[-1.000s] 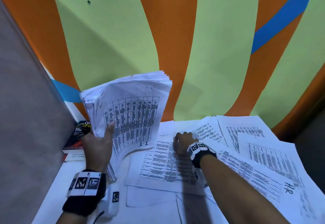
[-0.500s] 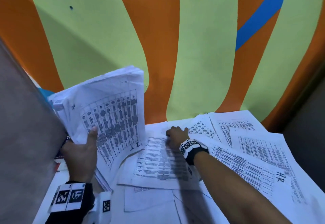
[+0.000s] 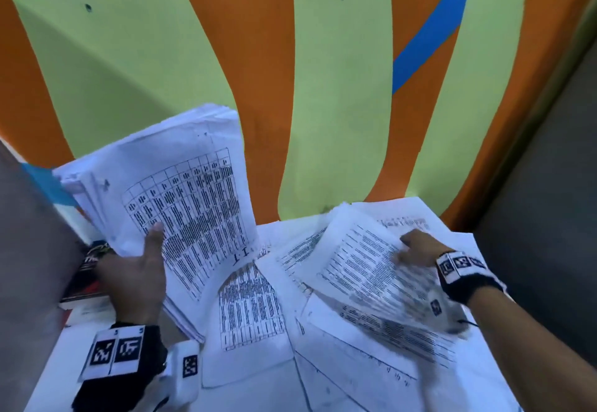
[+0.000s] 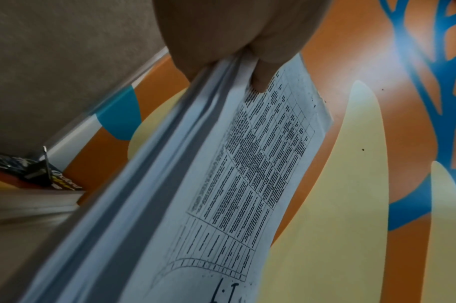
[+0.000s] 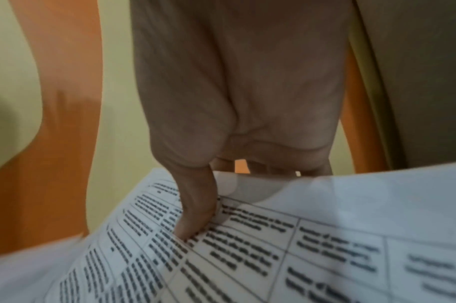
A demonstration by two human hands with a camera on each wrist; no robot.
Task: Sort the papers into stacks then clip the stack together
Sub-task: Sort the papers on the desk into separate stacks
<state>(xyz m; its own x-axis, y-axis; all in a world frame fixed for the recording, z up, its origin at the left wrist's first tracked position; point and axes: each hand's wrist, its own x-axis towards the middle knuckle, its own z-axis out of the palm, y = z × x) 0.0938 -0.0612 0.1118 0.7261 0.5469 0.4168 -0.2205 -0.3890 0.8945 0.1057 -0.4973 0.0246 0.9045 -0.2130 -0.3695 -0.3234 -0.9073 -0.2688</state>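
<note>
My left hand [image 3: 135,269] grips a thick stack of printed papers [image 3: 181,198] and holds it raised and tilted over the table's left side, thumb on the top sheet's table print; the same stack of papers [image 4: 221,184] and thumb show in the left wrist view. My right hand [image 3: 416,248] pinches a single printed sheet [image 3: 361,256] lifted off the table at the right, thumb on top [image 5: 195,215], fingers under the sheet [image 5: 273,256]. More loose printed sheets [image 3: 248,311] lie spread over the white table [image 3: 61,376]. A black binder clip [image 4: 38,171] rests on a book at the left.
A dark book [image 3: 87,279] lies at the table's left edge, next to a grey partition [image 3: 29,282]. An orange, green and blue painted wall [image 3: 323,88] stands right behind the table. A grey panel [image 3: 549,185] closes the right side.
My right hand has moved from the middle sheet to the right and lifted a printed sheet off the table. My left hand keeps the stack raised, now tilted slightly more right.
</note>
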